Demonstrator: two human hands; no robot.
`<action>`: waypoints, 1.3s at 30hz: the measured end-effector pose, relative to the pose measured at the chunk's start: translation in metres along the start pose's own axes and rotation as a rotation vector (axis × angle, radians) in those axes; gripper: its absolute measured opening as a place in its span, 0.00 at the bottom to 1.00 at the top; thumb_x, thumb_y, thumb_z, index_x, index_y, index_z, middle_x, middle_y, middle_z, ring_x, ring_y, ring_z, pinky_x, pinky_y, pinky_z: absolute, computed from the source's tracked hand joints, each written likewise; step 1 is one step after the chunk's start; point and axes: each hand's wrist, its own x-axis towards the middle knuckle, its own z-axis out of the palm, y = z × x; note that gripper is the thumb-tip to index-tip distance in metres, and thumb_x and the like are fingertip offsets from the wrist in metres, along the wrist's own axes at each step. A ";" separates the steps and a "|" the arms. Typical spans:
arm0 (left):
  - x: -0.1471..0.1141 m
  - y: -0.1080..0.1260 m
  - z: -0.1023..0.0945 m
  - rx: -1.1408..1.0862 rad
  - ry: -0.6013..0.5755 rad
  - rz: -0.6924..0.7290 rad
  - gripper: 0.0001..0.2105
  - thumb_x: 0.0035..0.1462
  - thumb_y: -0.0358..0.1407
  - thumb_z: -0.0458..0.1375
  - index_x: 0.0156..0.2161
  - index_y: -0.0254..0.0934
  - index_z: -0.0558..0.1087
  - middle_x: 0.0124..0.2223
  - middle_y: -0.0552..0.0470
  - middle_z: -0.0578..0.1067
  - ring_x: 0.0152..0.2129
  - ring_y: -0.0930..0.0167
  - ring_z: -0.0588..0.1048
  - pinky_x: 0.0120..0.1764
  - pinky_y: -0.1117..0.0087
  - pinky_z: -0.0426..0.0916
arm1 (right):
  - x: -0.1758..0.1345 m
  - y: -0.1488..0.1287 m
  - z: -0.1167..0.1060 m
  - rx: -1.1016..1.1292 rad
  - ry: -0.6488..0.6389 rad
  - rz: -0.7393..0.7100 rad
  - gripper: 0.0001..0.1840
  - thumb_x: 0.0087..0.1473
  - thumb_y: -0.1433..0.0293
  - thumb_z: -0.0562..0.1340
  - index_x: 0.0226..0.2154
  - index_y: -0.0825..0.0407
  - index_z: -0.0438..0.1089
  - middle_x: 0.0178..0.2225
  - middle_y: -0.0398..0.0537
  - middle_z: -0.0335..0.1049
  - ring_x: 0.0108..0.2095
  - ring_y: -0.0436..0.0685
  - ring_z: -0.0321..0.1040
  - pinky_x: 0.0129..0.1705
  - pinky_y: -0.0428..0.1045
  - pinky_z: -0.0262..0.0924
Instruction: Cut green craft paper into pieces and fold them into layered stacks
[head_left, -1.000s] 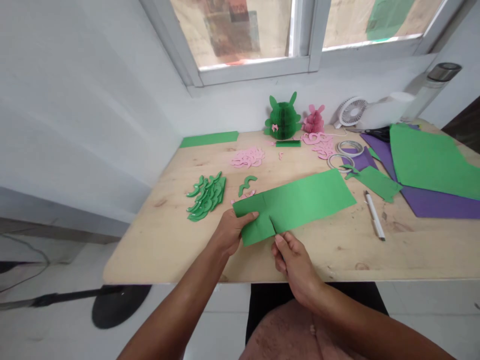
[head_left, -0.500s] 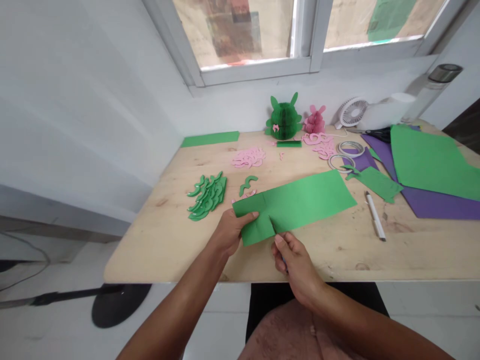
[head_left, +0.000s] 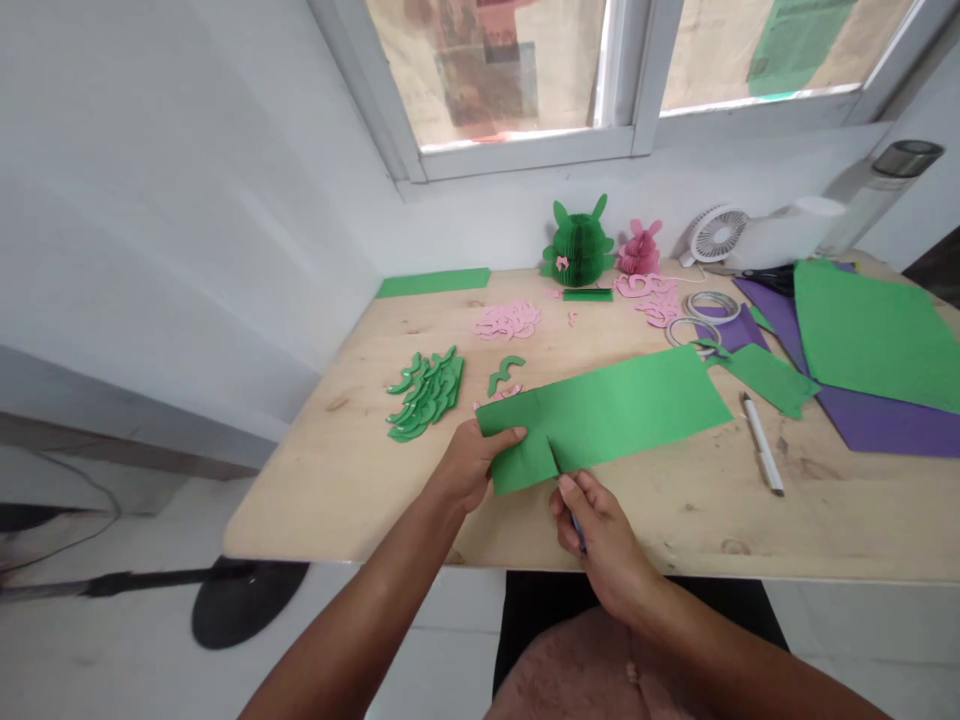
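My left hand (head_left: 476, 462) grips the left end of a long green paper strip (head_left: 622, 410), thumb on top and fingers underneath. My right hand (head_left: 596, 520) is closed round a pair of scissors (head_left: 554, 456), whose dark blade lies across the strip's near edge. A bit of blue handle shows below the fingers; the rest is hidden in the hand. Just beyond the strip lie a curved green paper cut-out (head_left: 506, 373) and small pink scraps. Left of them is a pile of green paper cut-outs (head_left: 427, 395).
Behind stand a green paper figure (head_left: 578, 245), a pink one (head_left: 640, 248) and a small white fan (head_left: 718, 235). Pink cut-outs (head_left: 508, 320), tape rolls (head_left: 712, 307), a white marker (head_left: 763, 445), black-handled scissors (head_left: 769, 277), and green (head_left: 877, 335) and purple sheets (head_left: 885, 415) lie about.
The view has shifted slightly, so everything sits a little further right. Both hands keep their hold on the strip and scissors, and the blade still sits at the near edge.
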 end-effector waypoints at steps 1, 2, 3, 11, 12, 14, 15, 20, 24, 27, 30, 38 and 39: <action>0.000 0.000 0.000 -0.001 -0.002 0.000 0.21 0.34 0.34 0.71 0.38 0.32 0.76 0.36 0.45 0.79 0.31 0.66 0.77 0.39 0.65 0.71 | 0.000 0.000 0.000 -0.002 0.001 0.003 0.22 0.48 0.50 0.61 0.25 0.51 0.59 0.23 0.37 0.60 0.15 0.42 0.45 0.17 0.45 0.39; 0.001 0.000 0.000 -0.002 -0.006 0.000 0.20 0.34 0.34 0.71 0.37 0.32 0.77 0.36 0.45 0.79 0.31 0.66 0.77 0.39 0.65 0.71 | 0.000 0.000 0.000 -0.005 0.003 0.005 0.22 0.48 0.50 0.61 0.25 0.51 0.59 0.23 0.37 0.60 0.15 0.42 0.45 0.17 0.45 0.38; 0.001 0.000 0.000 -0.002 -0.012 0.001 0.20 0.34 0.34 0.71 0.36 0.32 0.77 0.36 0.45 0.79 0.31 0.65 0.77 0.39 0.65 0.71 | 0.000 0.000 0.000 -0.009 0.004 0.005 0.22 0.48 0.50 0.61 0.25 0.51 0.59 0.23 0.37 0.60 0.15 0.42 0.44 0.17 0.45 0.38; 0.001 0.002 0.000 -0.012 -0.046 0.004 0.17 0.35 0.34 0.70 0.35 0.33 0.76 0.37 0.46 0.79 0.32 0.65 0.77 0.38 0.66 0.71 | -0.002 -0.001 -0.001 -0.019 0.000 0.002 0.22 0.48 0.50 0.62 0.24 0.51 0.59 0.22 0.38 0.60 0.15 0.42 0.44 0.18 0.45 0.37; 0.001 0.002 0.000 -0.013 -0.047 0.004 0.17 0.35 0.34 0.70 0.35 0.33 0.76 0.37 0.46 0.79 0.32 0.66 0.77 0.38 0.66 0.71 | -0.002 -0.001 -0.001 -0.018 -0.001 0.002 0.22 0.48 0.50 0.62 0.24 0.51 0.59 0.22 0.38 0.59 0.15 0.42 0.45 0.18 0.45 0.37; 0.001 0.001 0.000 -0.016 -0.050 0.007 0.18 0.35 0.34 0.70 0.36 0.33 0.76 0.37 0.46 0.79 0.33 0.66 0.77 0.38 0.67 0.71 | -0.002 0.000 -0.001 -0.011 -0.006 -0.002 0.22 0.49 0.50 0.61 0.24 0.51 0.59 0.23 0.37 0.59 0.15 0.42 0.45 0.18 0.45 0.38; 0.001 0.001 -0.001 -0.016 -0.051 0.007 0.18 0.35 0.34 0.70 0.36 0.32 0.76 0.37 0.46 0.79 0.33 0.66 0.77 0.38 0.66 0.71 | -0.002 0.000 -0.001 -0.009 -0.008 -0.004 0.22 0.49 0.50 0.61 0.24 0.51 0.59 0.23 0.38 0.60 0.15 0.42 0.45 0.18 0.45 0.38; 0.000 0.001 -0.002 -0.002 -0.046 -0.006 0.18 0.36 0.34 0.70 0.36 0.32 0.76 0.36 0.45 0.79 0.31 0.66 0.77 0.39 0.65 0.71 | -0.003 0.000 0.001 -0.001 -0.005 -0.020 0.22 0.49 0.51 0.61 0.24 0.51 0.59 0.24 0.38 0.61 0.15 0.42 0.46 0.18 0.45 0.40; 0.000 0.000 -0.002 -0.002 -0.034 -0.006 0.19 0.35 0.34 0.70 0.36 0.31 0.76 0.35 0.45 0.79 0.31 0.65 0.77 0.39 0.65 0.71 | -0.002 -0.001 0.003 0.004 0.007 -0.017 0.22 0.49 0.50 0.61 0.23 0.51 0.59 0.23 0.38 0.61 0.15 0.42 0.46 0.18 0.45 0.40; 0.000 -0.001 -0.002 -0.004 -0.026 -0.007 0.19 0.35 0.34 0.70 0.37 0.31 0.76 0.35 0.45 0.79 0.31 0.66 0.77 0.40 0.65 0.71 | -0.001 -0.003 0.004 0.002 0.019 -0.016 0.23 0.47 0.49 0.62 0.23 0.52 0.59 0.22 0.38 0.60 0.15 0.42 0.46 0.18 0.45 0.40; 0.000 -0.001 -0.001 0.004 -0.025 -0.007 0.20 0.36 0.34 0.70 0.38 0.30 0.76 0.35 0.45 0.79 0.31 0.66 0.77 0.40 0.66 0.70 | 0.000 -0.004 0.006 -0.001 0.036 -0.018 0.24 0.46 0.48 0.62 0.23 0.52 0.60 0.22 0.38 0.60 0.15 0.42 0.46 0.18 0.45 0.40; -0.003 0.000 0.001 0.024 -0.022 -0.007 0.20 0.35 0.35 0.70 0.37 0.29 0.76 0.34 0.45 0.79 0.30 0.66 0.77 0.37 0.66 0.71 | 0.002 -0.003 0.008 0.009 0.073 -0.029 0.25 0.44 0.47 0.63 0.23 0.52 0.60 0.21 0.38 0.62 0.14 0.41 0.46 0.17 0.44 0.39; -0.003 0.000 0.001 0.027 -0.023 -0.008 0.20 0.35 0.35 0.70 0.37 0.29 0.76 0.34 0.44 0.79 0.30 0.66 0.77 0.37 0.66 0.71 | 0.002 -0.003 0.008 0.007 0.077 -0.030 0.25 0.44 0.47 0.63 0.23 0.52 0.60 0.21 0.38 0.61 0.14 0.41 0.46 0.17 0.44 0.38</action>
